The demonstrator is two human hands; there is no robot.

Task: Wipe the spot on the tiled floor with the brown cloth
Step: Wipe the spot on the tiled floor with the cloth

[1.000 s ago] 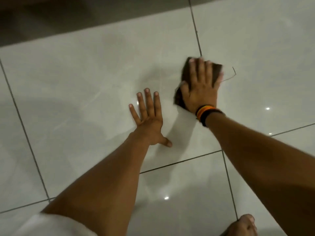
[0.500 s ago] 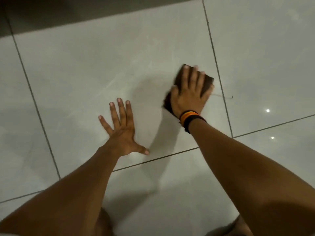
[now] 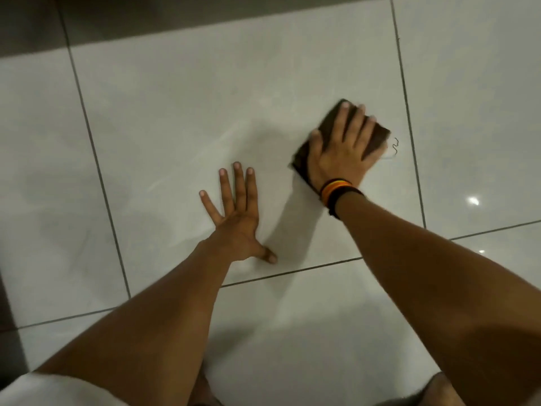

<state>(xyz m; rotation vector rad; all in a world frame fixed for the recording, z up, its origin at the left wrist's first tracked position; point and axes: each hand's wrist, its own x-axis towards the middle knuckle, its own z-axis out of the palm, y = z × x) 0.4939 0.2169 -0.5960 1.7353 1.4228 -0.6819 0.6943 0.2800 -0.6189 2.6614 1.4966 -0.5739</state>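
Observation:
My right hand lies flat with fingers spread on a folded brown cloth, pressing it onto a glossy white floor tile. A loose thread trails from the cloth's right edge. The wrist carries orange and black bands. My left hand rests palm down on the same tile, fingers apart, to the lower left of the cloth and holding nothing. No distinct spot shows; the floor under the cloth is hidden.
Dark grout lines divide the large tiles; one runs just right of the cloth. A dark strip borders the floor at the top. A white sleeve and a knee sit at the bottom edge.
My right hand has slid the cloth across the tile, first toward the left hand, then back toward the right grout line. The left hand stays planted; the view has shifted.

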